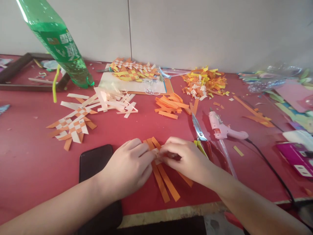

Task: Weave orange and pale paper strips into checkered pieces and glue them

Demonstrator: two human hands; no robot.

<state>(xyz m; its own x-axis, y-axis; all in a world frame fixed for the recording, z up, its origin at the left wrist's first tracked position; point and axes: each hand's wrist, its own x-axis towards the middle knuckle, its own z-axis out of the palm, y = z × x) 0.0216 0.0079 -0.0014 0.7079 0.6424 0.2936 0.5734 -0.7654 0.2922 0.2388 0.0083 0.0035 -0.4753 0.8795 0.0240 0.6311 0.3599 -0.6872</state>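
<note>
Near the table's front edge, my left hand [133,163] and my right hand [183,156] meet over a small weave of orange paper strips [165,179] and white paper. Both hands have their fingers pinched on the weave's middle, which they partly hide. Loose orange ends fan out below and above the fingers. Beside my left wrist lies a black phone [95,160]. Just right of my right hand are scissors [199,129] with red and yellow handles, blades pointing away. Finished-looking orange and white woven pieces [75,125] lie to the left.
A pile of white strips [112,101] and one of orange strips [170,104] lie mid-table. Behind are paper scraps [206,83] and woven pieces on a white board [107,81]. A green bottle [61,49] stands left; a pink glue gun [225,129] with a cable lies right.
</note>
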